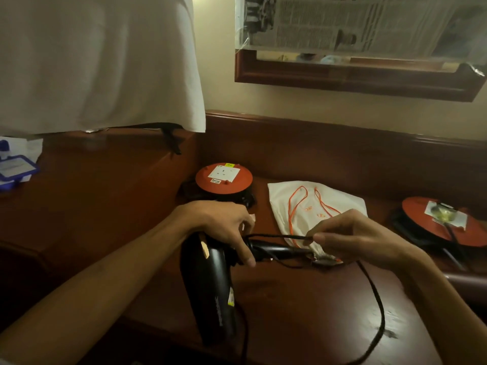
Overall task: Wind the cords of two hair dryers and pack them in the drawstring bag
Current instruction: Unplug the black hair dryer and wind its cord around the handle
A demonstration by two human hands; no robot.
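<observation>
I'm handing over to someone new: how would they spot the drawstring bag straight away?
Look at the dark wooden table below the wall mirror. Between two round red cord reels, left and right, lies the drawstring bag, flat behind the right hand. It is the only pale cloth item there, with thin orange strings looping across it.

The hair dryer (210,280) is made of glossy black plastic, and highlights are caught along its barrel. Its cord (374,293) is sheathed in a matt black covering that looks braided. Beyond the hair dryer, the drawstring bag (313,209) is sewn from matt off-white cloth, softly creased, and threaded with thin orange string. The desk (303,312) under them is of polished reddish-brown wood, smooth and faintly reflective. Behind the bag, two cable reels (224,177) are faced in smooth red plastic with white paper labels. Above the bag, newspaper (355,22) is taped over a wood-framed mirror (342,77).
</observation>
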